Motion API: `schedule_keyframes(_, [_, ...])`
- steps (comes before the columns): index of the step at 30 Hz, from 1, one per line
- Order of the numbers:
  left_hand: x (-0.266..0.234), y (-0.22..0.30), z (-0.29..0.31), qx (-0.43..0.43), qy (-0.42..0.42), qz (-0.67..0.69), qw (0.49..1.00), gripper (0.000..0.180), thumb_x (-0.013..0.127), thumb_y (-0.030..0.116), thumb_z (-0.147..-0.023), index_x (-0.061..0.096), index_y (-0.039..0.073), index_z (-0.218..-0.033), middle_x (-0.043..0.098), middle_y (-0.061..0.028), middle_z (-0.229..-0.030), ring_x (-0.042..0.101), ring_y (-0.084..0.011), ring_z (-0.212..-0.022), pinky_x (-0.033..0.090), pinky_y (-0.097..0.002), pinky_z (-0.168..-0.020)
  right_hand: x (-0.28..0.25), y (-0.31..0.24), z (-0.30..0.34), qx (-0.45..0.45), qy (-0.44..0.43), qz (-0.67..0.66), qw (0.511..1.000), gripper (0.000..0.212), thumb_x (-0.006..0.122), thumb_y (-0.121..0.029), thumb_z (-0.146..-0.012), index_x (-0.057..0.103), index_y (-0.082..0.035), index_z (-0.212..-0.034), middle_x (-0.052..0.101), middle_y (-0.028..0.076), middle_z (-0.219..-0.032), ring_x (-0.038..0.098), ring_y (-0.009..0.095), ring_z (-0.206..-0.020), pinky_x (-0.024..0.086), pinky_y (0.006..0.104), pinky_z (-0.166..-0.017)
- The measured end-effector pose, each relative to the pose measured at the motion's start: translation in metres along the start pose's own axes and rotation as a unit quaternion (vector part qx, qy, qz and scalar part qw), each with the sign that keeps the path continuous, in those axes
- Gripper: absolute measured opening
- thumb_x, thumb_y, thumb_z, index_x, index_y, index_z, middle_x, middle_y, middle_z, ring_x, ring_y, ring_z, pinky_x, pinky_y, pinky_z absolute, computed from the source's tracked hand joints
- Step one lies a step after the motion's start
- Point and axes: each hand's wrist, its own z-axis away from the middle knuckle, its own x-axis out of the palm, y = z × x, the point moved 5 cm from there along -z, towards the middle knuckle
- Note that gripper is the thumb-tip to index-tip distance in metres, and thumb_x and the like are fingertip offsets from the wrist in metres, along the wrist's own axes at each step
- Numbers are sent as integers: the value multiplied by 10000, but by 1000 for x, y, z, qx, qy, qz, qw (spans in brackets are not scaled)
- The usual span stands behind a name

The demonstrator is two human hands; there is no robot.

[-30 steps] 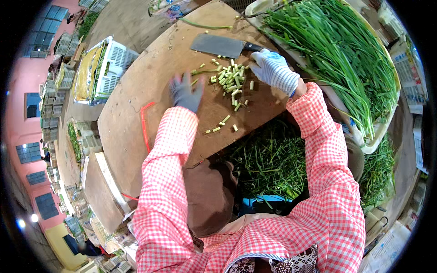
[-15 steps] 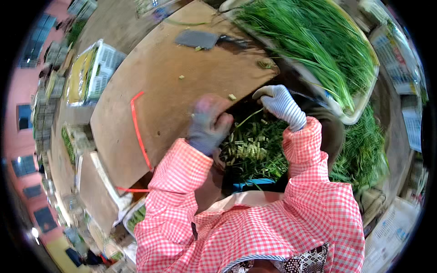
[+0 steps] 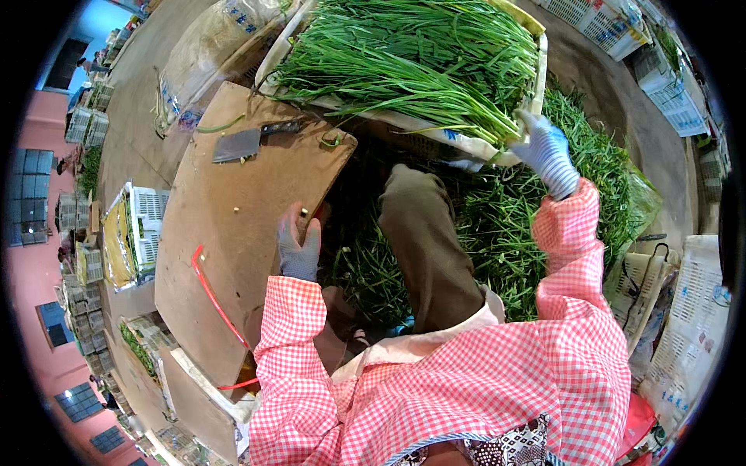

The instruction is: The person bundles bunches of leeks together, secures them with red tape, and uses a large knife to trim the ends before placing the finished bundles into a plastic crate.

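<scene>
My left hand [image 3: 298,247], in a grey glove with bare fingertips, is at the right edge of a brown board [image 3: 198,206]. Its thumb and fingers are apart, and a small pale stalk piece [image 3: 304,212] lies by the fingertips. My right hand [image 3: 549,155], in a striped glove, reaches to the near right corner of a pale crate [image 3: 542,81]. Slightly blurred, its fingers are spread at the cut ends of long green leafy stalks [image 3: 412,58] heaped in that crate. A cleaver [image 3: 238,145] with a dark handle lies on the board's far part.
Loose greens [image 3: 505,233] pile up on both sides of my knee [image 3: 423,233]. A red strap [image 3: 214,291] crosses the board. White crates [image 3: 672,97] stand at the right, and a crate with a yellow cover [image 3: 122,241] stands at the left.
My right hand has moved from over the chopped greens out to the crate's stalks. My left hand has settled at the board's edge. The view has turned to the right.
</scene>
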Motion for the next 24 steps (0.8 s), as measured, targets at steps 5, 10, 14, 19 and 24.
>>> schedule_keyframes(5, [19, 53, -23, -27, -46, 27, 998, 472, 611, 232, -850, 486, -31, -1221, 495, -190, -1224, 506, -295, -1106, 393, -364, -944, 23, 16, -46, -71, -59, 73, 993, 767, 734, -311, -658, 385, -88, -1304, 587, 197, -1031, 612, 344, -919, 507, 425, -770])
schedule_keyframes(10, [44, 89, -48, 51, -72, 19, 996, 447, 587, 206, -871, 470, -31, -1231, 522, -197, -1173, 521, -286, -1088, 403, -348, -929, 66, 10, -76, -55, -204, 70, 975, 826, 742, -352, -651, 361, -54, -1320, 587, 226, -1082, 591, 362, -985, 485, 411, -839])
schedule_keyframes(14, [71, 122, -62, -61, -114, 204, 970, 454, 589, 168, -875, 449, -33, -1257, 508, -191, -1234, 485, -261, -1171, 380, -348, -986, 66, 4, -75, -61, -237, -51, 968, 676, 699, -273, -619, 484, 14, -1192, 626, 254, -923, 618, 365, -896, 499, 408, -773])
schedule_keyframes(19, [110, 161, -77, -46, -212, 258, 942, 446, 593, 128, -879, 444, -15, -1274, 545, -111, -1182, 533, -155, -1053, 412, -271, -931, 79, 6, -84, -107, -213, -64, 969, 402, 716, -189, -613, 622, 31, -935, 645, 202, -777, 645, 330, -757, 515, 381, -697])
schedule_keyframes(24, [154, 203, -63, -131, -316, 381, 859, 472, 593, 153, -876, 421, 2, -1288, 549, -79, -1157, 538, -136, -1013, 424, -253, -888, 36, 2, -98, -110, -193, -125, 967, 433, 701, -148, -628, 608, 0, -1025, 641, 141, -731, 616, 190, -642, 507, 330, -607])
